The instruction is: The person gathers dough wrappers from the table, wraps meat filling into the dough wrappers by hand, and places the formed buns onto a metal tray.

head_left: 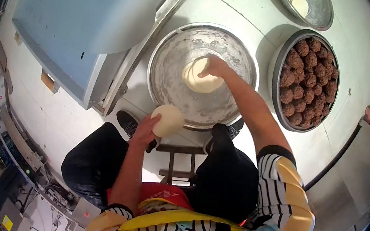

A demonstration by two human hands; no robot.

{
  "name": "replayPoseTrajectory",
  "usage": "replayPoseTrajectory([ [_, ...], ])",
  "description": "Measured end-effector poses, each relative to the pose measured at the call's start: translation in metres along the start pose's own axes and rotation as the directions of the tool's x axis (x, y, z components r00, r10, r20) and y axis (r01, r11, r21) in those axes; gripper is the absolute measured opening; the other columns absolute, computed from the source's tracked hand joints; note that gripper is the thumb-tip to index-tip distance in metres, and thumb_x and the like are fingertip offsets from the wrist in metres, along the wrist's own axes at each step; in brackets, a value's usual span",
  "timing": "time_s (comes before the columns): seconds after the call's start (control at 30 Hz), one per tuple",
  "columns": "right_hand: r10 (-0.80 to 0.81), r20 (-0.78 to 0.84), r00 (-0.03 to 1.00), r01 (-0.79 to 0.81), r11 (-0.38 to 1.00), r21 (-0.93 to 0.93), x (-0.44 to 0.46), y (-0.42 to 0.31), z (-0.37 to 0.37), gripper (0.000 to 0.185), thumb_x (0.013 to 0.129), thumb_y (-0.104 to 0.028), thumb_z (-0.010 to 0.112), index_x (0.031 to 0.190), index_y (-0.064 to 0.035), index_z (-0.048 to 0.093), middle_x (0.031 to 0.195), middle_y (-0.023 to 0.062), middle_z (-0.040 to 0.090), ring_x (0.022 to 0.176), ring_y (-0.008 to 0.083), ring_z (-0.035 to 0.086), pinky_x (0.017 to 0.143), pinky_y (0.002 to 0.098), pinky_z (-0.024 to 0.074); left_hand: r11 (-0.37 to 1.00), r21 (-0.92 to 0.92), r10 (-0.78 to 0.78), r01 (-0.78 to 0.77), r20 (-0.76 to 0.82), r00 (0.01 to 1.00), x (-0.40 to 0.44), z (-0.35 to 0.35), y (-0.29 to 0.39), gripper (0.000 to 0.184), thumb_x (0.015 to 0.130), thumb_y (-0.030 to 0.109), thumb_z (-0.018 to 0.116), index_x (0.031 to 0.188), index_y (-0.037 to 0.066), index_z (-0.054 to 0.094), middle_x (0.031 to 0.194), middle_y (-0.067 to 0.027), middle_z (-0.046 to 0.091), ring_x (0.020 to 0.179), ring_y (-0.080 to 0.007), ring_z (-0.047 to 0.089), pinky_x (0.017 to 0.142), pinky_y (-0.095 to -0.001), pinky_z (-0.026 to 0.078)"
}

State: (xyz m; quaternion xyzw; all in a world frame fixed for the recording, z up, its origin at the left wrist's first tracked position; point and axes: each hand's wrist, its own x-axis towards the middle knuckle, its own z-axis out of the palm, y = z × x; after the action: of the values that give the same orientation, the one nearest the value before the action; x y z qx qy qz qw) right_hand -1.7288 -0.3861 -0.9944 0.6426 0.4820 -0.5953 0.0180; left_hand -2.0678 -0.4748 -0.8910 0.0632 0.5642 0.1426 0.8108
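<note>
My left hand (pixel 144 130) grips a pale round of dough (pixel 169 121) by its left edge, with the round outside the near rim of the basin. Over the middle of the wide metal basin (pixel 163 84), my right hand (pixel 215 67) is closed on the upper right edge of a small pile of overlapping dough rounds (pixel 200 84). Its thumb lies on top of the pile; the other fingers are partly hidden. I cannot tell how many rounds the right hand grips. Whitish flour or residue marks the basin's inner wall.
A round tub (pixel 277 83) packed with dark brown balls (pixel 309 79) stands to the right. Behind it another metal basin (pixel 322 14) holds more pale rounds (pixel 297 1). A blue-grey metal machine (pixel 80 22) fills the upper left. Cables and equipment (pixel 21 187) lie lower left.
</note>
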Motion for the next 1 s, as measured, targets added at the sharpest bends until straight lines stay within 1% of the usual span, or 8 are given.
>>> replayPoseTrajectory([
  [0.13,-0.187,-0.216,0.958,0.129,0.957,-0.259,0.000,0.012,0.037,0.075,0.053,-0.036,0.083,0.115,-0.0015,0.058,0.111,0.0191,0.058,0.104,0.0338,0.055,0.087,0.0367,0.0461,0.998,-0.056,-0.008,0.010,0.037,0.999,0.019,-0.002,-0.008,0.043,0.093,0.017,0.051,0.130,-0.001,0.037,0.124,-0.0156,0.050,0.111,-0.0287,0.053,0.091,-0.0437,0.047],
  [0.3,0.060,-0.202,0.978,0.022,0.925,0.379,-0.078,-0.005,0.062,0.079,0.058,-0.033,0.081,0.122,-0.0017,0.049,0.111,0.0173,0.057,0.103,0.0295,0.055,0.090,0.0356,0.0440,0.998,-0.056,0.021,-0.024,-0.053,0.998,0.011,0.008,0.002,0.043,0.094,0.017,0.050,0.130,-0.002,0.037,0.123,-0.0153,0.051,0.110,-0.0297,0.054,0.090,-0.0438,0.048],
  [0.4,0.195,-0.202,0.960,-0.085,0.889,0.451,-0.109,0.015,0.094,0.084,0.059,-0.036,0.081,0.127,-0.0032,0.044,0.114,0.0183,0.056,0.106,0.0313,0.055,0.092,0.0362,0.0430,0.997,-0.065,0.049,-0.049,-0.015,0.999,0.018,0.008,0.005,0.042,0.094,0.016,0.049,0.130,-0.002,0.038,0.121,-0.0155,0.052,0.109,-0.0296,0.055,0.090,-0.0431,0.048],
  [0.63,0.188,-0.506,0.842,-0.245,0.968,-0.049,-0.145,0.036,0.097,0.068,0.064,-0.033,0.080,0.119,-0.0048,0.052,0.112,0.0216,0.058,0.106,0.0315,0.056,0.089,0.0385,0.0448,0.975,0.186,0.122,-0.122,0.011,0.992,0.007,0.019,0.017,0.040,0.094,0.016,0.049,0.128,-0.002,0.040,0.120,-0.0146,0.053,0.109,-0.0281,0.054,0.091,-0.0412,0.047],
  [0.73,0.062,-0.551,0.832,0.131,0.944,0.302,-0.195,0.054,0.059,0.053,0.067,-0.030,0.078,0.108,-0.0035,0.058,0.100,0.0199,0.062,0.097,0.0285,0.060,0.085,0.0397,0.0462,0.952,0.233,0.199,-0.199,0.025,0.980,-0.015,0.004,0.023,0.040,0.094,0.017,0.049,0.128,-0.001,0.041,0.120,-0.0145,0.053,0.112,-0.0290,0.051,0.093,-0.0428,0.045],
  [0.87,0.228,-0.851,0.473,0.134,0.936,0.325,-0.270,0.057,-0.021,0.044,0.071,-0.025,0.075,0.108,-0.0067,0.060,0.092,0.0174,0.062,0.088,0.0310,0.059,0.080,0.0398,0.0462,0.957,-0.136,0.275,-0.255,0.159,0.948,-0.040,-0.007,0.021,0.049,0.093,0.029,0.049,0.134,0.003,0.037,0.129,-0.0153,0.048,0.119,-0.0305,0.046,0.100,-0.0460,0.037],
  [0.93,0.034,-0.969,0.246,-0.010,0.999,0.032,-0.269,0.075,-0.044,0.052,0.069,-0.022,0.075,0.116,-0.0114,0.056,0.104,0.0152,0.057,0.100,0.0305,0.053,0.085,0.0391,0.0432,0.897,-0.393,0.318,-0.201,0.260,0.912,-0.052,-0.008,0.020,0.057,0.093,0.036,0.048,0.138,0.006,0.032,0.136,-0.0152,0.042,0.122,-0.0315,0.044,0.103,-0.0478,0.032],
  [1.0,-0.100,-0.929,0.356,-0.269,0.941,-0.205,-0.270,0.080,-0.057,0.049,0.074,-0.020,0.069,0.120,-0.0135,0.054,0.110,0.0123,0.053,0.107,0.0288,0.048,0.089,0.0413,0.0391,0.829,-0.497,0.485,-0.258,0.409,0.773,-0.061,-0.008,0.021,0.063,0.092,0.042,0.047,0.141,0.008,0.028,0.141,-0.0143,0.035,0.125,-0.0317,0.040,0.105,-0.0483,0.029],
])
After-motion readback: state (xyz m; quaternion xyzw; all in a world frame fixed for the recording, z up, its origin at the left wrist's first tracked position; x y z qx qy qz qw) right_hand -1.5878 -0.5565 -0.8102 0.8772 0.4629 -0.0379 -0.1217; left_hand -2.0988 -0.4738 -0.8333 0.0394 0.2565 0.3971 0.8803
